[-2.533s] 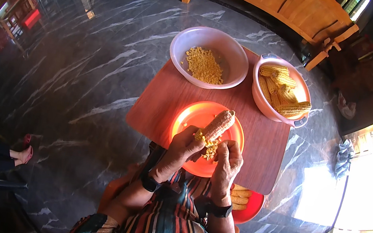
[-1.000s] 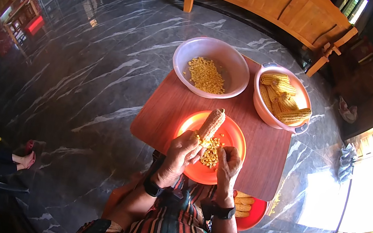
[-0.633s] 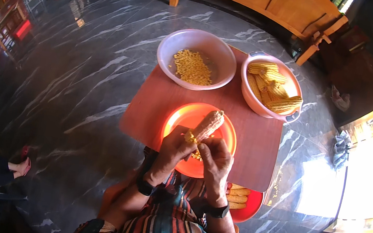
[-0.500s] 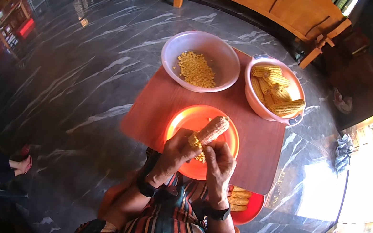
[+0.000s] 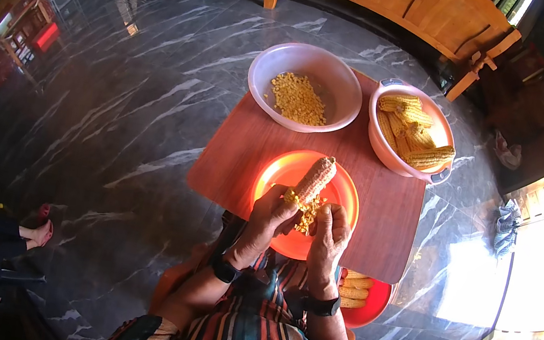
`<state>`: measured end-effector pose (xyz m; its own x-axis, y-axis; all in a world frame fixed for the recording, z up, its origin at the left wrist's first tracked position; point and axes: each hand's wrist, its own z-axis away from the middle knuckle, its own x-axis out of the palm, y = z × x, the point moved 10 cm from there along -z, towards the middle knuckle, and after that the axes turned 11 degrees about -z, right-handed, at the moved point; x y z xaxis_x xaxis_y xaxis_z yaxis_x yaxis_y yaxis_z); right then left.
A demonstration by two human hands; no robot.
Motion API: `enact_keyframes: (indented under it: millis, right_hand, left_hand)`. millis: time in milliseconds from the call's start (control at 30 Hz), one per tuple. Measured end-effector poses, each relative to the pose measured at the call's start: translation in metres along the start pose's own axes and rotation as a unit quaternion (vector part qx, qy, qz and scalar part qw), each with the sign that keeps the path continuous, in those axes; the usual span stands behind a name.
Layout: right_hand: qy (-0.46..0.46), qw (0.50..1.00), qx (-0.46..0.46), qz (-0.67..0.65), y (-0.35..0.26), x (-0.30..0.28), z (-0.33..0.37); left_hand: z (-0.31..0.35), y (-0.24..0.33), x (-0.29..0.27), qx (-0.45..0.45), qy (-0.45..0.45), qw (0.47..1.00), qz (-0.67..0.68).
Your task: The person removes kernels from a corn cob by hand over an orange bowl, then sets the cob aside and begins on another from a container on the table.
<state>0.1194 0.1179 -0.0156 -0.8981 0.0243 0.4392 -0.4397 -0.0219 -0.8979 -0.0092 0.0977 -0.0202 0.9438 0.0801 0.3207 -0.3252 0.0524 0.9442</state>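
Note:
My left hand (image 5: 270, 217) is wrapped round the lower end of a corn cob (image 5: 316, 178), which tilts up and away over an orange basin (image 5: 346, 194). The cob's upper part is bare of kernels; some yellow ones remain by my thumb. Loose corn kernels (image 5: 307, 220) show between my hands above the basin. My right hand (image 5: 330, 243) is closed just right of the cob, apart from it, thumb pressed to the fingers; whatever is inside them is hidden.
On the reddish-brown table (image 5: 231, 164) stand a pale basin (image 5: 260, 87) of loose kernels and a pink basin (image 5: 386, 157) of whole corn ears. A red basin (image 5: 374, 312) with more ears sits low at right. A wooden bench (image 5: 395, 5) stands beyond; another person's foot (image 5: 43, 234) shows at left.
My right hand has moved off the cob to the right, and more loose kernels show between the hands. The whole view has shifted slightly.

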Motion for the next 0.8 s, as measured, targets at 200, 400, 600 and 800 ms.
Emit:
enact_keyframes:
  millis: [200, 400, 600, 800]
  right_hand:
    - [0.005, 0.992, -0.064, 0.107, -0.014, -0.019, -0.008]
    - [-0.092, 0.992, -0.041, 0.076, -0.032, 0.017, -0.001]
    - [-0.087, 0.991, -0.042, 0.089, -0.028, 0.017, 0.002]
    - [-0.045, 0.988, -0.061, 0.134, -0.025, 0.016, 0.002]
  left_hand:
    - [0.0, -0.011, -0.007, -0.028, 0.016, 0.998, 0.052]
    - [-0.003, -0.007, 0.006, -0.031, -0.013, 0.999, 0.041]
    - [-0.002, 0.004, 0.004, 0.022, -0.012, 0.998, -0.051]
    - [0.0, 0.005, 0.007, 0.051, -0.017, 0.997, -0.051]
